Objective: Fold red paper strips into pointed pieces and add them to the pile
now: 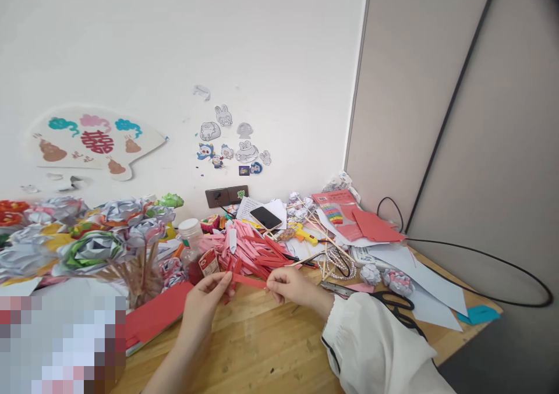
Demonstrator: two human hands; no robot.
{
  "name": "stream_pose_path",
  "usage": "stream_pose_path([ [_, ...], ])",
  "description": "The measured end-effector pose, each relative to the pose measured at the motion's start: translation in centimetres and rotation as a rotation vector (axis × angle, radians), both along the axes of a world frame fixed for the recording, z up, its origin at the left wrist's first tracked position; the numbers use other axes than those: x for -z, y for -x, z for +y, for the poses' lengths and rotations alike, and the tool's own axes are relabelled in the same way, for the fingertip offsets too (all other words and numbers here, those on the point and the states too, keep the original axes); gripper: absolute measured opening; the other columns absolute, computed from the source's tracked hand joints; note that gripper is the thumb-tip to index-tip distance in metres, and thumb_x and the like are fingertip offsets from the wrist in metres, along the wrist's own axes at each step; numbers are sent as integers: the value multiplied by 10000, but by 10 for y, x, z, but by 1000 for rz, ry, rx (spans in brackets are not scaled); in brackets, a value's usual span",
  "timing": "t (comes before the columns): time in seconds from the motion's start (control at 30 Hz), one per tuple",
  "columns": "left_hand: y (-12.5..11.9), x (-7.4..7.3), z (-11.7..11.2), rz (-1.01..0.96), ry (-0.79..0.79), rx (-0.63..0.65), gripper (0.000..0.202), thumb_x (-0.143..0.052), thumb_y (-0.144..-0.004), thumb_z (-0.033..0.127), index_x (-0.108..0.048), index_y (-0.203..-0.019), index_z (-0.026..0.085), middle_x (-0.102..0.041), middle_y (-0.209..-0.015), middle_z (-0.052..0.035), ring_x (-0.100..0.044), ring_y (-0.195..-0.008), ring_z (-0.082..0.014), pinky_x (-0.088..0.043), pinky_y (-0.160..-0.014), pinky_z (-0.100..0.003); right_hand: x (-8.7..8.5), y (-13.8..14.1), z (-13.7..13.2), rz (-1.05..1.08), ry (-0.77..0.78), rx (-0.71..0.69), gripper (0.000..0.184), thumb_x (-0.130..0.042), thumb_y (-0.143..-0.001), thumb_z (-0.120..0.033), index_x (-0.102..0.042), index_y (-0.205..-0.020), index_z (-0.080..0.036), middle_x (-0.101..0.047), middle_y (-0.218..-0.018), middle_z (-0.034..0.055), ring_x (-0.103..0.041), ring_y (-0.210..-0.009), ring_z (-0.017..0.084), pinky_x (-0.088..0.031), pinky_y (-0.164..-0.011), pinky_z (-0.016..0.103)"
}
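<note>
A red paper strip (248,280) is stretched level between my two hands, just above the wooden table (262,347). My left hand (209,292) pinches its left end between thumb and fingers. At the other end, my right hand (286,286) grips the strip with curled fingers. Behind them lies a heap of pink and red paper strips (251,248). Near my left hand stands a clear plastic bottle (190,248) with a white cap. Black-handled scissors (395,304) lie partly under my right sleeve.
Folded paper flowers on sticks (94,251) crowd the left side, with red paper sheets (159,315) before them. A phone (266,218), a yellow glue gun (305,234), bead strings (338,264) and red paper packs (340,208) lie at the back. A black cable (493,247) loops on the right.
</note>
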State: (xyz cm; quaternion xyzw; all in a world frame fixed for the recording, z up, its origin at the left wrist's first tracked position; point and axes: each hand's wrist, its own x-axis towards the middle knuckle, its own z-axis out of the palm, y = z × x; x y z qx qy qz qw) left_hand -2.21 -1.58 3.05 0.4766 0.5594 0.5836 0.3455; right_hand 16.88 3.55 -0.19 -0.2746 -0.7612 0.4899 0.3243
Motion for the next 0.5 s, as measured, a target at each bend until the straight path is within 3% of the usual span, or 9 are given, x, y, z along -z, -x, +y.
stream_pose_path([
  [0.07,8,-7,0,188,13,-74,370,-536,-599,468,-588,-732,127,-588,-535,-10,-525,-468,-144,-420,-477,-252,-2,-3,3,-73,-137,168,269,-398,-783,-351,-537,-698,-137,-466,-517,-30,-432,-465,71,-331,-455,167],
  [0.17,26,-21,-1,719,51,-223,357,-446,-656,486,-606,-734,177,-641,-663,-39,-576,-613,-192,-413,-569,-266,-4,-12,12,-258,-364,514,296,-378,-795,-360,-555,-680,-153,-542,-603,1,-475,-579,95,-320,-535,187],
  [0.23,41,-26,-1,1028,109,-240,358,-387,-696,461,-603,-737,178,-646,-728,-73,-585,-672,-222,-407,-597,-287,-5,-17,18,-487,-391,645,313,-424,-760,-423,-573,-663,-165,-579,-624,18,-494,-590,111,-300,-535,201],
  [0.33,60,-22,0,1361,296,-197,363,-384,-695,430,-590,-705,131,-630,-764,-164,-583,-720,-290,-405,-614,-346,-5,-22,22,-742,-391,727,347,-447,-726,-483,-592,-665,-174,-610,-654,40,-524,-602,133,-279,-511,213],
  [0.5,71,-9,2,1493,404,-57,246,-436,-677,313,-571,-723,112,-623,-832,-181,-566,-818,-299,-398,-677,-361,-4,-17,16,-823,-471,705,343,-367,-790,-428,-596,-698,-189,-628,-701,37,-552,-637,135,-278,-505,219],
])
